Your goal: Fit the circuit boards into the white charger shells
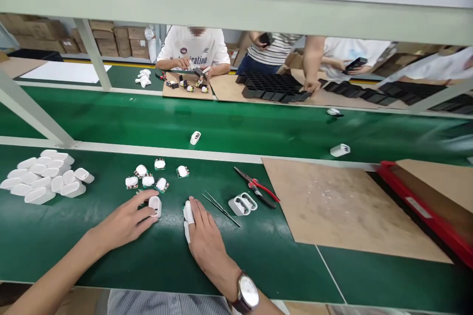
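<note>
My left hand (pixel 133 216) grips a small white plastic case shell (pixel 155 207) upright near the table top, its opening facing up. My right hand (pixel 205 231) is low over the table with white covers on the thumb and index finger. A small green-edged circuit board (pixel 184 211) shows at those fingertips, mostly hidden by them. Just beyond my left hand lie several circuit boards with white tops (pixel 148 180). To the right of my right hand are metal tweezers (pixel 221 209) and an open white earbud case (pixel 243 204).
Many white shells (pixel 44 177) cluster at the left. Red-handled pliers (pixel 254 185) lie beside a cardboard sheet (pixel 332 202); a red-edged tray (pixel 424 206) is at the right. Beyond a metal rail, a green conveyor belt (pixel 258 125) carries a few white cases. Co-workers handle black parts opposite.
</note>
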